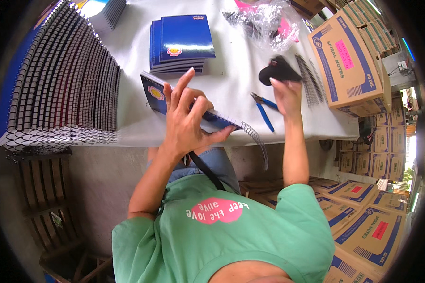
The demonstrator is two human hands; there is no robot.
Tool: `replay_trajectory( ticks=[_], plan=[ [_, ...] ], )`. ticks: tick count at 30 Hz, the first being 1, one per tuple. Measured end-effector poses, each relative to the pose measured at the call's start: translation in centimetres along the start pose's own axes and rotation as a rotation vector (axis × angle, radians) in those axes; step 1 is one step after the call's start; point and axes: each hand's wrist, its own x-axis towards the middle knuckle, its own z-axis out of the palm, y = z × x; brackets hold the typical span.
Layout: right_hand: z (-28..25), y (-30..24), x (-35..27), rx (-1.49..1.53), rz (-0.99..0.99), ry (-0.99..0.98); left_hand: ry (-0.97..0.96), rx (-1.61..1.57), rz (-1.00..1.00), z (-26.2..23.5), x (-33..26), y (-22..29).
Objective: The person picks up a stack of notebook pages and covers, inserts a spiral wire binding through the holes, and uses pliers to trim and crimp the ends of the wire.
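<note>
My left hand (186, 115) holds a blue notebook (154, 96) tilted near the table's front edge, its thumb at the notebook's near right corner and some fingers raised. A thin wire coil (256, 137) runs out past that corner and hangs down over the table edge. To the right, my right hand (289, 96) grips a black, soft-looking piece (279, 70) whose exact kind I cannot make out. Between my hands lie blue-handled cutting pliers (264, 113), close to my right wrist. Loose wire coils (310, 80) rest just right of the black piece.
Blue notebooks (186, 40) are stacked beyond my left hand. A tall pile of spiral-bound notebooks (66, 80) fills the left side. Clear plastic wrapping (269, 23) lies at the back; a cardboard box (347, 66) stands at right. More cartons (368, 236) are below, right of me.
</note>
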Motion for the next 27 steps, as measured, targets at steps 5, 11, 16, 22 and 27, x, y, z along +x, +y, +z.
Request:
replay_trajectory(
  ticks=[5,11,16,22,27],
  plan=[
    [2.6,-1.0,-1.9,-0.293,0.061,-0.631,0.000,0.001,-0.009,0.1,0.1,0.2],
    [3.4,-3.0,-0.5,-0.403,-0.041,-0.660,-0.057,0.007,-0.014,-0.4,0.5,0.4],
    [4.3,-3.8,-0.3,-0.263,-0.142,-0.733,-0.037,-0.052,-0.041,-0.3,0.4,0.1],
    [6.1,-2.5,0.1,-0.114,-0.155,-0.659,0.005,-0.150,-0.043,-0.2,-0.1,-0.4],
    [6.8,-2.3,-0.1,0.144,-0.219,-0.781,0.014,-0.179,-0.007,-0.1,-0.3,-1.1]
  ],
)
